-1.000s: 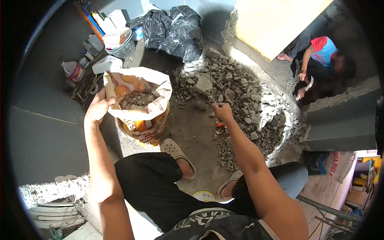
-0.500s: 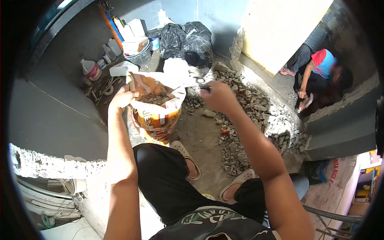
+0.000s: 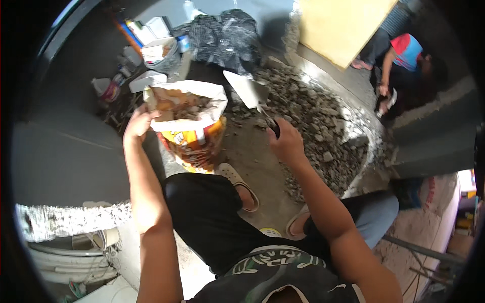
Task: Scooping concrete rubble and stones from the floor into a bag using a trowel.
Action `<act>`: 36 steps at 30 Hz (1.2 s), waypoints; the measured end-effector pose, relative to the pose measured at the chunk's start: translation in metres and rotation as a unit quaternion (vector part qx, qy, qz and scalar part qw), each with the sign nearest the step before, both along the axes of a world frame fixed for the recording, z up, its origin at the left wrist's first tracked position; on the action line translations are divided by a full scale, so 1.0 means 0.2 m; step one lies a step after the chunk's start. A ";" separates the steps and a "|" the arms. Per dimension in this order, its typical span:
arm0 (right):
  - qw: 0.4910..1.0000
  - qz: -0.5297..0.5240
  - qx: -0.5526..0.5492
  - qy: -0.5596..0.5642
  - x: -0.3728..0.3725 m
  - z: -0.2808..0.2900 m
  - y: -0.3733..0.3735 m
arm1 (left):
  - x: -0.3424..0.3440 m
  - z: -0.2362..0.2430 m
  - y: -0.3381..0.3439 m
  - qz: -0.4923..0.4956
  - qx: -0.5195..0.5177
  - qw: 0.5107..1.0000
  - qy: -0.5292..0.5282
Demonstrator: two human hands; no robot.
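My left hand (image 3: 140, 122) is closed on the rim of an orange and white sack (image 3: 194, 144), which stands upright in front of my left knee. Its mouth gapes, and broken rubble (image 3: 191, 110) shows inside. A trowel (image 3: 247, 90) with a pale pointed blade is gripped by its black handle in my right hand (image 3: 288, 145). The blade points up and to the left, just right of the sack's mouth and apart from it. Beyond and to the right of my right hand lies a heap of grey rubble (image 3: 313, 113) on the floor.
Black garbage bags (image 3: 225, 40) sit against the far wall, beside a bucket (image 3: 164, 56) full of items. Bottles and a pink-labelled jug (image 3: 106, 89) line the left wall. At the far right, another person (image 3: 404, 53) crouches beyond a yellow panel (image 3: 341, 28).
The trowel has come away from the sack's mouth toward the right, and its blade now shows clearly. My left hand still holds the sack's rim. The view has shifted slightly.
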State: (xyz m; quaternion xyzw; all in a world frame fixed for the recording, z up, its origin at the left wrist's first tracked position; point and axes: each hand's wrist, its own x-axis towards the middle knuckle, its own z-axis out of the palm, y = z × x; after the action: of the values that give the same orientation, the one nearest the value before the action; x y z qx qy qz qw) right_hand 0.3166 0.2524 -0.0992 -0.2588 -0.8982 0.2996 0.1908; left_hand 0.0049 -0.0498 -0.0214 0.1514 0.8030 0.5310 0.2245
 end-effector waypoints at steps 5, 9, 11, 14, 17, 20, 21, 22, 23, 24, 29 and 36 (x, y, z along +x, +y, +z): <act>0.940 -0.104 -0.211 -0.246 0.33 -0.48 0.13 | -0.04 -0.01 0.05 -0.023 -0.020 0.999 0.009; 0.929 -0.044 -0.243 -0.276 0.39 -0.84 0.01 | 0.03 0.01 0.06 0.001 -0.014 1.000 0.005; 0.890 0.013 -0.337 -0.308 0.33 -0.83 -0.07 | 0.01 0.00 0.04 -0.004 -0.012 1.000 0.002; 0.784 0.025 -0.554 -0.280 0.22 -0.79 -0.09 | 0.03 0.01 0.05 -0.013 -0.001 1.000 -0.003; 0.667 0.079 -0.665 -0.328 0.13 -0.82 0.01 | -0.02 0.00 0.02 -0.030 0.009 0.999 -0.011; 0.620 0.144 -0.674 -0.374 0.05 -0.85 0.11 | -0.02 0.01 0.00 -0.041 0.009 0.999 -0.027; 0.613 0.163 -0.664 -0.396 0.01 -0.91 0.15 | -0.02 0.01 0.03 -0.042 0.019 0.998 -0.030; 0.612 0.156 -0.669 -0.393 -0.03 -0.96 0.18 | -0.03 0.00 0.06 -0.050 0.017 0.998 -0.034; 0.618 0.154 -0.660 -0.398 -0.07 -1.02 0.20 | -0.05 0.00 0.05 -0.052 0.012 0.998 -0.027; 0.625 0.148 -0.651 -0.404 -0.11 -1.06 0.22 | -0.06 0.00 0.07 -0.055 0.009 0.998 -0.023; 0.714 0.042 -0.639 -0.285 -0.10 -1.13 0.38 | -0.06 0.00 0.02 -0.055 -0.009 0.998 -0.032; 0.667 0.073 -0.692 -0.266 -0.15 -1.12 0.30 | -0.05 0.07 0.07 -0.057 -0.069 0.995 -0.044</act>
State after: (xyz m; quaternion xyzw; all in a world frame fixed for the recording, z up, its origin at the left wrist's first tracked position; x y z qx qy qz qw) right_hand 0.2868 0.3120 -0.3241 -0.3191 -0.4611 0.7666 -0.3128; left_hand -0.0054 -0.0356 -0.0078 0.1579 0.8171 0.4666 0.2996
